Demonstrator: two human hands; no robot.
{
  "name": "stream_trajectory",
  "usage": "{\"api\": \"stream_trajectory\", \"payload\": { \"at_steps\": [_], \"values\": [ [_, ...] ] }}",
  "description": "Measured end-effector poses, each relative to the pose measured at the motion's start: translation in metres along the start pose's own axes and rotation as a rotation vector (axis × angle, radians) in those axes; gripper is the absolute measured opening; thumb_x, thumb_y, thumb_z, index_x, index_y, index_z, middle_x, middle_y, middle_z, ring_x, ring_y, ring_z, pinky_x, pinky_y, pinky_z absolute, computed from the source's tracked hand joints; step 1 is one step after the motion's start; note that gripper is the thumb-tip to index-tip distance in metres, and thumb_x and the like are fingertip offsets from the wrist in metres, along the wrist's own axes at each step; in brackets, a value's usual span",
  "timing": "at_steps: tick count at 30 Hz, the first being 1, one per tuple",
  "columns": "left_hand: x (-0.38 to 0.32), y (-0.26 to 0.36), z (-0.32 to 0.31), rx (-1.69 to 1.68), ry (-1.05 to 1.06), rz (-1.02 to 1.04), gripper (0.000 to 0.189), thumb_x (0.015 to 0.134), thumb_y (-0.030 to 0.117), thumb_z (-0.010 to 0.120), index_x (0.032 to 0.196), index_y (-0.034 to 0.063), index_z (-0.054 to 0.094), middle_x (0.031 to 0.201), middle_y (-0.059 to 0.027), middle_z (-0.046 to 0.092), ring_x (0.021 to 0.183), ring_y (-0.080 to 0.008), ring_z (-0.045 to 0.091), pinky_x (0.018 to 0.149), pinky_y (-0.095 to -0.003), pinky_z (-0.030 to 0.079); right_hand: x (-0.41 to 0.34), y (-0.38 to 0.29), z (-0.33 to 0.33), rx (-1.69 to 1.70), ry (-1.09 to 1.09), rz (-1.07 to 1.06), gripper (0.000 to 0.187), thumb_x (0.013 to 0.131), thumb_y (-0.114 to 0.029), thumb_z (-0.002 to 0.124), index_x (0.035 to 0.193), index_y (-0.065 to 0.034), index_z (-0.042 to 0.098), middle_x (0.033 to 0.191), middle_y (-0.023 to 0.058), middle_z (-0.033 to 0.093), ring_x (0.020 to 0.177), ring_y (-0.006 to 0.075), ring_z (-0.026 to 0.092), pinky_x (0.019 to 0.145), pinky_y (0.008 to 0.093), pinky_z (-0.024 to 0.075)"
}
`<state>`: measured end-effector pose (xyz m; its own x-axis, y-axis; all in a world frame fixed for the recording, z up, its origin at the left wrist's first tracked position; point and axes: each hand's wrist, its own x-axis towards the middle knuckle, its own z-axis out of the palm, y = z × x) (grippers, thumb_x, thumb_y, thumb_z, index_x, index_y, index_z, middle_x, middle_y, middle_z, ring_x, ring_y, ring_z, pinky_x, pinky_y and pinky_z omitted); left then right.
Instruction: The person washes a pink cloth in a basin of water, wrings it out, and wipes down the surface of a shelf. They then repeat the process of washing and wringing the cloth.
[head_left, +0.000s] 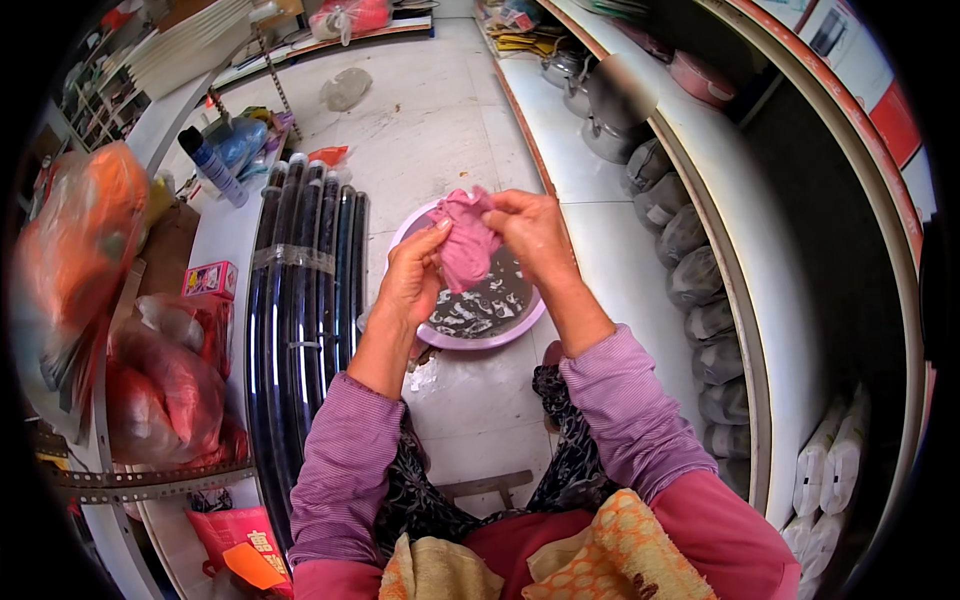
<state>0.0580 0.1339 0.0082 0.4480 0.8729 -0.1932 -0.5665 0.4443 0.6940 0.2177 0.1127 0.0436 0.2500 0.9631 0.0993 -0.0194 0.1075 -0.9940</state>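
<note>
A crumpled piece of wet-looking pink cloth (466, 251) is stretched between my hands. My left hand (414, 279) pinches its left edge, thumb on top. At the upper right corner, the fingers of my right hand (529, 229) grip the fabric. Both hands are above a round lilac plastic basin (480, 343) that stands on the floor between my feet and the aisle ahead. Dark, murky water (480, 311) with patches of white suds fills part of the basin. The cloth and my hands hide much of its far side.
Clear-wrapped dark rolls (300, 247) stand close on the left, beside a shelf with a spray can (214, 166) and red plastic bags (161, 390). Along the right, a low white shelf (622, 300) bears metal kettles (606, 139) and several bagged items (694, 277). A plastic bag (346, 88) lies on the floor ahead.
</note>
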Motion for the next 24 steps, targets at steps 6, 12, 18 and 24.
{"api": "stream_trajectory", "payload": {
  "at_steps": [6,12,18,24],
  "values": [
    [0.001,0.006,-0.006,-0.141,0.061,0.016,0.014,0.081,0.010,0.067,0.093,0.0026,0.064,0.091,-0.0082,0.067,0.086,-0.0174,0.062,0.085,-0.0343,0.047,0.005,-0.014,-0.014,0.636,-0.073,0.232,0.012,0.079,0.002,0.056,0.090,0.0032,0.061,0.087,0.0120,0.064,0.078,0.0187,0.063,0.075,0.0297,0.0509],
    [0.010,-0.003,-0.022,-0.178,0.335,-0.019,0.009,0.082,0.008,0.066,0.087,0.0027,0.061,0.083,-0.0083,0.062,0.082,-0.0199,0.061,0.079,-0.0355,0.051,0.018,-0.012,-0.031,0.937,-0.053,0.226,0.022,0.091,-0.013,0.050,0.103,0.0042,0.054,0.102,0.0166,0.061,0.104,0.0316,0.059,0.096,0.0456,0.0447],
    [-0.009,0.009,-0.001,0.163,0.211,0.109,0.037,0.082,0.009,0.066,0.115,-0.0007,0.052,0.104,-0.0092,0.059,0.095,-0.0182,0.059,0.082,-0.0342,0.051,0.014,-0.014,-0.022,0.880,-0.056,0.211,0.015,0.090,-0.013,0.053,0.098,0.0009,0.054,0.096,0.0146,0.061,0.096,0.0336,0.061,0.089,0.0480,0.0488],
    [-0.023,0.003,0.029,0.315,-0.143,-0.013,0.037,0.084,0.029,0.066,0.109,0.0020,0.059,0.103,-0.0033,0.060,0.099,-0.0121,0.055,0.088,-0.0279,0.042,-0.004,-0.036,-0.004,0.723,-0.237,0.158,0.016,0.085,-0.006,0.062,0.099,0.0009,0.058,0.095,0.0105,0.062,0.089,0.0222,0.063,0.082,0.0330,0.0525]
  ]
}}
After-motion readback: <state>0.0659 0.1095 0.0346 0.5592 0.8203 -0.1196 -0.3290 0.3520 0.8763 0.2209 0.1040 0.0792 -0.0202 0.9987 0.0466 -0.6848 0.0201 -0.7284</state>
